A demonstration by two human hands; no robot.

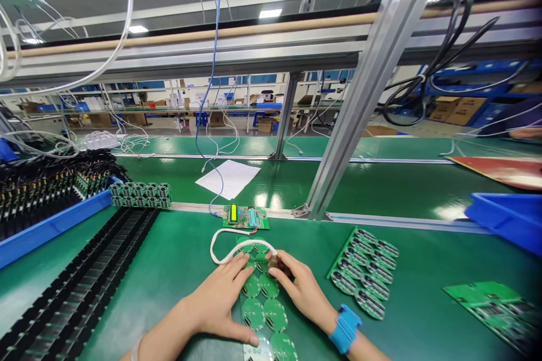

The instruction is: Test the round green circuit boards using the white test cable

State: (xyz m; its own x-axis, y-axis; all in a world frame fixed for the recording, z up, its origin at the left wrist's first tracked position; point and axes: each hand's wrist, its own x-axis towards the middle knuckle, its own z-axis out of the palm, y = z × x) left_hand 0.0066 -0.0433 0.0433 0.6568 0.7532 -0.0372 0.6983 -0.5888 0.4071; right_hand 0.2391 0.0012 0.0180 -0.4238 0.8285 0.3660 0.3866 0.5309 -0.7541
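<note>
A green panel of round circuit boards [275,316] lies on the green bench in front of me. My left hand [220,296] rests flat on its left side, fingers spread. In my right hand [298,282] is a small brownish probe connector [274,262], pinched between thumb and fingers over the panel's upper right. Its tip is hidden by my fingers. From the connector a white sleeved cable [235,251] loops left and back to a programmer board [245,218] with a lit yellow-green display. A blue cable [214,180] runs up from that board.
Stacked round-board panels [366,271] lie to the right, with another green panel [493,310] beyond. A blue bin [506,214] stands far right. Black slotted rails [80,276] and a blue tray [55,228] of wired boards are left. A metal post [351,107] rises behind.
</note>
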